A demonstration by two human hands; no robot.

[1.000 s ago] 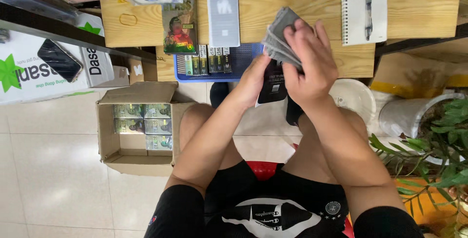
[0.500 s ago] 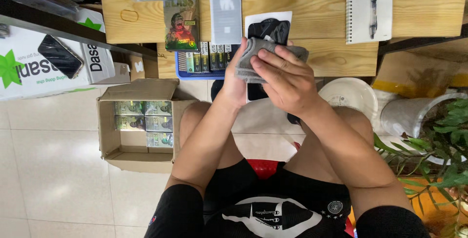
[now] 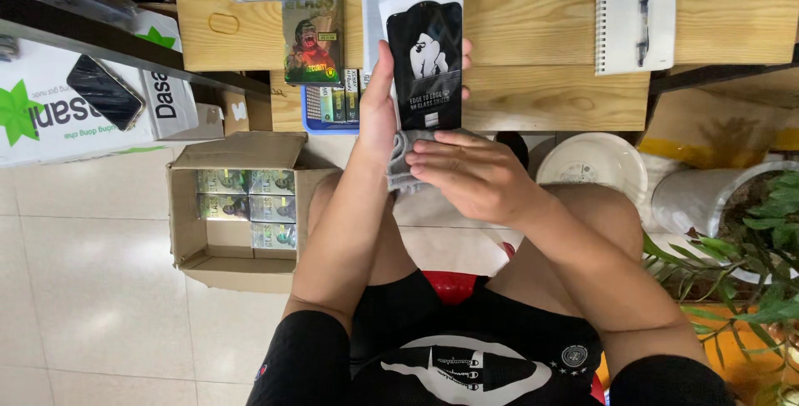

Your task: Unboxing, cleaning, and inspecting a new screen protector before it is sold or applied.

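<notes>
One black screen-protector packet (image 3: 426, 61) stands upright in our left hand (image 3: 379, 111), fingers closed around its edges, above the wooden worktop (image 3: 541, 94). Our right hand (image 3: 466, 175) pinches a grey cloth (image 3: 401, 160) just below it. A cardboard box (image 3: 237, 215) sits on the floor.

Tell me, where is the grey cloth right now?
In the head view, the grey cloth is near the middle, pinched between the left hand and right hand, just under the black packet and below the wooden desk edge.
</notes>
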